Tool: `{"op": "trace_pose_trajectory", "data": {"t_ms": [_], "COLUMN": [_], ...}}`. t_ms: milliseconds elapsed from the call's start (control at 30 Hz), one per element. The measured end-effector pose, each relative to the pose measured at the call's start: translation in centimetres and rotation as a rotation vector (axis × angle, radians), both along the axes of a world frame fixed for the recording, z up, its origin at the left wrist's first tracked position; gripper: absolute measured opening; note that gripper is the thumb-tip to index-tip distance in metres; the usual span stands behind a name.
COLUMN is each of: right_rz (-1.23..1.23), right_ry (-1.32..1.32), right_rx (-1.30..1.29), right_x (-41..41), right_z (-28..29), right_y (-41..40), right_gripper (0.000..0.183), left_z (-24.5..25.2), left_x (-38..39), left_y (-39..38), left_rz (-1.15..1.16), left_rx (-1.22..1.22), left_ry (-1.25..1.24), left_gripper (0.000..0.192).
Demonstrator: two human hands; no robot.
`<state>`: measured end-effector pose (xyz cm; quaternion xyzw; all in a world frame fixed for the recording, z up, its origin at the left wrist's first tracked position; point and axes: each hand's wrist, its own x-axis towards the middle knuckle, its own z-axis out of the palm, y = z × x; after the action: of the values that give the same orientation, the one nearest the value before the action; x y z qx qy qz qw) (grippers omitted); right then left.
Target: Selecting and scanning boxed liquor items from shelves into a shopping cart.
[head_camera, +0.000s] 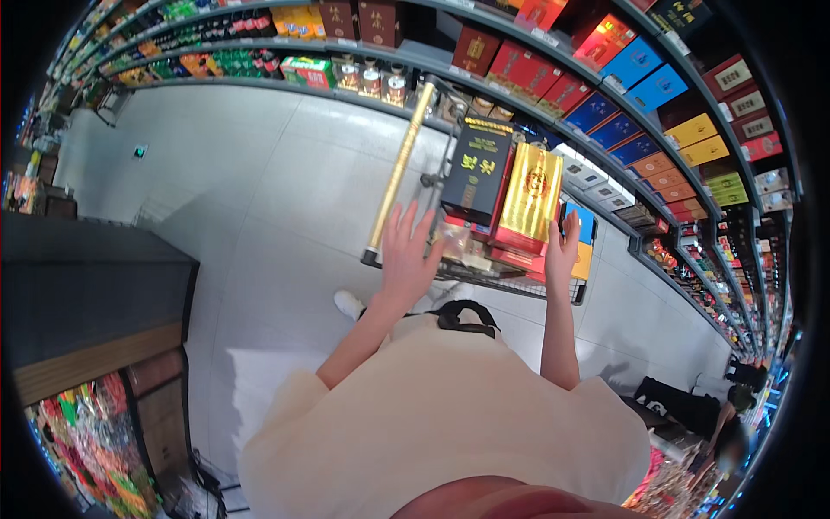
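Note:
A metal shopping cart (512, 290) stands before me with its gold handlebar (405, 162) on the left. On its load rests a tall black box (478, 172) with gold lettering. Beside that lies a shiny gold box (533, 188) with a red lower edge. My left hand (410, 256) hovers near the handlebar's lower end and the black box, fingers spread, holding nothing. At the gold box's right side is my right hand (561, 250), fingers apart; whether it touches the box I cannot tell. Below it sit a blue box (579, 222) and an orange box (581, 261).
Shelves (415, 55) curve along the far side and right, carrying bottles and boxed goods. Red boxes (522, 71) and dark blue boxes (613, 126) stand behind the cart. A dark display stand (97, 285) is at left, above packaged goods (97, 428). Another person (687, 402) is at lower right.

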<state>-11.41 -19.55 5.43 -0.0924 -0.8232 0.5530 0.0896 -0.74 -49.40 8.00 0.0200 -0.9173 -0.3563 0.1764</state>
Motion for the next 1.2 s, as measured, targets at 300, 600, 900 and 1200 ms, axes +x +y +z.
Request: {"op": "trace_pose_trajectory", "data": {"t_ms": [300,600,900,1200], "right_rz": [0.404,0.162,0.09,0.137], "right_ry": [0.022,-0.412,-0.246,-0.302], "right_rx": [0.238,0.091,0.357,0.373], "right_x": [2.4,-3.8,-3.2,-1.7], "right_z": [0.1,-10.3,-10.0,-7.5], "right_y": [-24.9,-31.2,-31.5,-33.0], "right_gripper": [0.083,0.084,0.064,0.067], "left_z": [-9.1,-35.5,-27.1,-33.9], "left_x": [8.5,41.9,58.8,23.8], "left_y": [-16.2,-33.2,-41.1,-42.2], "left_rz": [-0.206,0.586,0.647,0.495], "left_rx": [0.421,0.304,0.084,0.457], "left_ry": [-0.476,-1.464,-1.487,-1.174], "left_gripper": [0.058,0.049,0.04,0.066]}}
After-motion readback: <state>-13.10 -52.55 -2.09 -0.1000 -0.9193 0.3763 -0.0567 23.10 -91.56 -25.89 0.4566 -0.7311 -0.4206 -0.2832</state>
